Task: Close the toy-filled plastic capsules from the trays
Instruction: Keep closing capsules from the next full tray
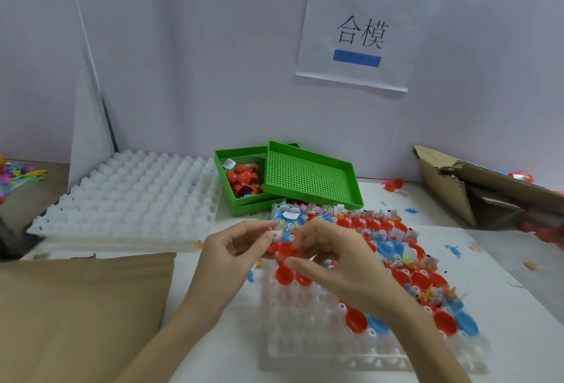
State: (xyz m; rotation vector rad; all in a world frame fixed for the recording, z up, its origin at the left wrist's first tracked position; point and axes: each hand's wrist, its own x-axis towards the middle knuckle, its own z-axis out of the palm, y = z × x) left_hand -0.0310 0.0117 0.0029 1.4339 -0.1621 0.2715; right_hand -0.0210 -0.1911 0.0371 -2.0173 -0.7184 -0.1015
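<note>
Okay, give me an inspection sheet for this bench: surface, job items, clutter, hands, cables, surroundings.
Surface: white table, partly covered by a brown cardboard sheet at near left.
Job's things: clear tray holding red and blue capsule halves with bagged toys; near rows bare. Red capsule held above it.
Clutter: empty white tray; two stacked green baskets, the lower holding red capsules; torn cardboard box; loose toy bits.
Grippers: left hand and right hand both pinch the red capsule.
Cables: nothing seen.
Surroundings: wall with taped paper sign.
</note>
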